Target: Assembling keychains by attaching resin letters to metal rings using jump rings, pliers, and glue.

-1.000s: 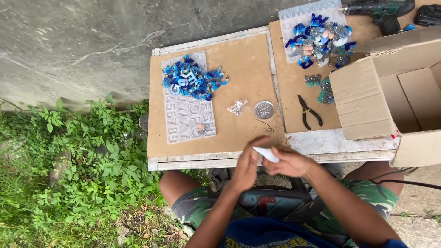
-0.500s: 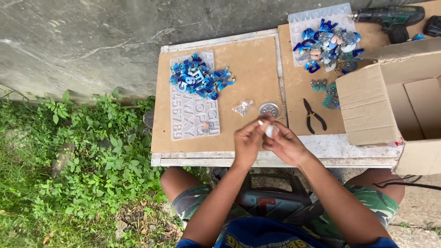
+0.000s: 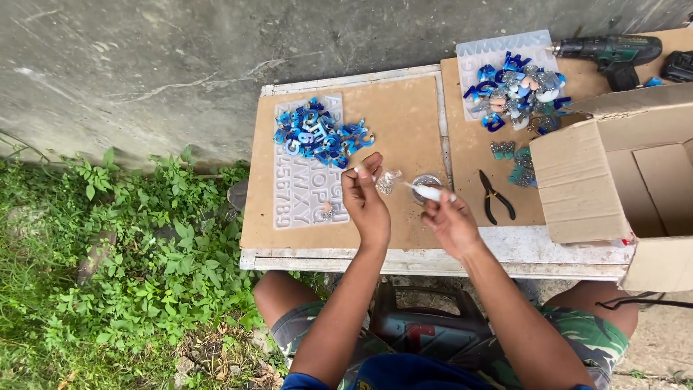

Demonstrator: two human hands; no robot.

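The left hand (image 3: pixel 367 198) pinches something tiny up at its fingertips; it is too small to tell what. The right hand (image 3: pixel 449 217) is closed around a small white tube (image 3: pixel 430 192), its thin tip pointing toward the left hand above the tabletop (image 3: pixel 404 123). Holding both hands steady and close would help the tip meet the small piece. Just behind sit a little round tin (image 3: pixel 426 180) and black pliers (image 3: pixel 494 196). Farther back lie blue letters (image 3: pixel 317 135) on a clear mold (image 3: pixel 307 198). The cardboard box (image 3: pixel 621 180) is cut off.
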